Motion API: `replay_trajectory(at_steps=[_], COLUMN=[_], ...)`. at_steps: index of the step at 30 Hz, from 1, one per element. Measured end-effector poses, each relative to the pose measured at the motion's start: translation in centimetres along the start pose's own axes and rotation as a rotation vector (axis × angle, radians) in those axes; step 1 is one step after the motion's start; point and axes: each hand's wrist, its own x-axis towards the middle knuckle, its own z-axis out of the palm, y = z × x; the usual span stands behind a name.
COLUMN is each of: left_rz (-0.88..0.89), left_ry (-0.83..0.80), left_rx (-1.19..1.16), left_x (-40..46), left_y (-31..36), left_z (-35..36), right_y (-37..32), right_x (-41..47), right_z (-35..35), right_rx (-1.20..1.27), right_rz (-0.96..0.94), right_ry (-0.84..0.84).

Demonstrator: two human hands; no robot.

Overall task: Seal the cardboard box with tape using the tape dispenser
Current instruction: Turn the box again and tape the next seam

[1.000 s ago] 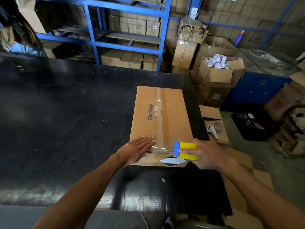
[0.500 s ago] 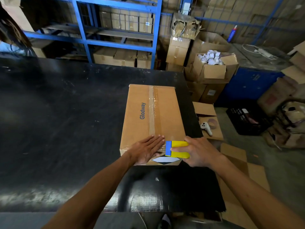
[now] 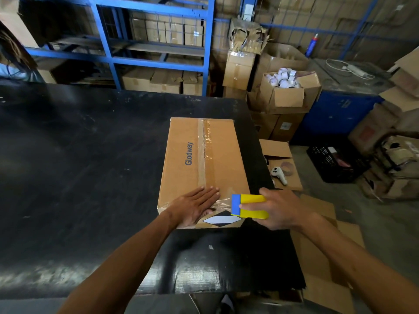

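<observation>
The cardboard box (image 3: 204, 164) is found lying on the black table (image 3: 79, 166), toward its right edge, with its long axis running away from the person and a strip of clear tape (image 3: 205, 152) laid along the top seam from the far edge to the near one. The near end of the box lies directly ahead of both hands. The left hand (image 3: 195, 206) is laid flat, fingers spread, on the near edge over the tape end. The right hand (image 3: 277, 209) is closed around the yellow and blue tape dispenser (image 3: 248, 206), held just beside the box's near right corner. A thin film appears to be stretched from the corner to the dispenser, though glare makes this uncertain. Compared with half a second earlier, the dispenser is noted further right of the left hand's fingertips, which it then nearly touched.
</observation>
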Motion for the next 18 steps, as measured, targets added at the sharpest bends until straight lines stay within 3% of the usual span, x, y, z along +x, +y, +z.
replay_trajectory(at_steps=[7,13,18], left_rz=[-0.035,-0.003,-0.036], left_ry=[0.039,0.074,-0.027], left_rx=[-0.011,-0.003,0.081], left_x=[0.5,4.8,7.1], left_y=[1.2,4.5,5.3], left_z=[0.0,-0.4,1.0], right_y=[3.0,3.3,3.5], right_x=[-1.4,-1.5,-1.7], right_z=[1.0,1.1,1.8], right_rx=[-0.045,-0.032,-0.034], right_rz=[0.043,0.02,0.009], right_ry=[-0.13,-0.105,-0.041])
